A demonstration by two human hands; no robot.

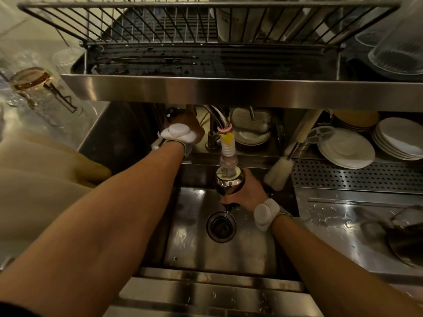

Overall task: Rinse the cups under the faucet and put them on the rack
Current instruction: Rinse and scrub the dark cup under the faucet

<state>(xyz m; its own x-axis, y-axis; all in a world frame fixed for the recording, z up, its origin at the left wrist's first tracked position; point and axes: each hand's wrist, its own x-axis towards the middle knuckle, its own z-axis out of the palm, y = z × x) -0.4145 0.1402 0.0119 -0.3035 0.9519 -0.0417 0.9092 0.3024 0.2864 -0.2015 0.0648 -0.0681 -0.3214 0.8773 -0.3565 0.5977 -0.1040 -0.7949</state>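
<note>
My right hand (248, 191) grips a shiny rounded cup (230, 183) and holds it upright right under the faucet nozzle (227, 147), over the steel sink (194, 239). The ribbed white nozzle tip reaches into the cup's mouth. My left hand (187, 124) reaches up behind the shelf edge and closes on the faucet handle (171, 112), which is mostly hidden. A wire dish rack (160, 26) sits on the wet tray above the sink, with a white container at its back right.
The drain (220, 226) lies below the cup. Stacked white plates (348, 148) and a bottle brush (278, 172) stand at the right. Clear glasses lie at the left (43, 97) and upper right (398, 51). A yellow rubber glove (87, 170) rests at the left.
</note>
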